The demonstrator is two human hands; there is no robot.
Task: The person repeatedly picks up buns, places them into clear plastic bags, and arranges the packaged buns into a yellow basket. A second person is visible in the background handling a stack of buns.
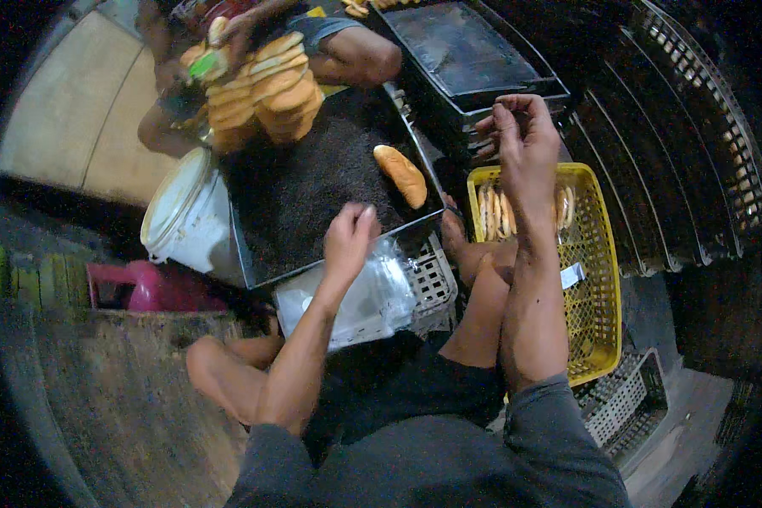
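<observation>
My left hand (350, 238) hovers by the near edge of a dark metal tray (305, 203), fingers curled, with nothing seen in it. Under it lies a stack of clear plastic bags (368, 292). My right hand (527, 136) is raised over the far end of a yellow plastic basket (602, 254), its fingers bent and apart, holding nothing visible. Several bread rolls in clear wrapping (496, 213) stand in a row in that basket. One bread roll (401, 176) lies on the tray's right side, and a pile of split rolls (267, 95) is at its far left.
Across the tray a co-worker's hands (228, 47) hold bread and something green. A white bucket (190, 216) stands left of the tray, a pink plastic container (159, 289) nearer. Stacked metal trays (476, 47) are at the back right, grey plastic crates (635, 406) at the lower right.
</observation>
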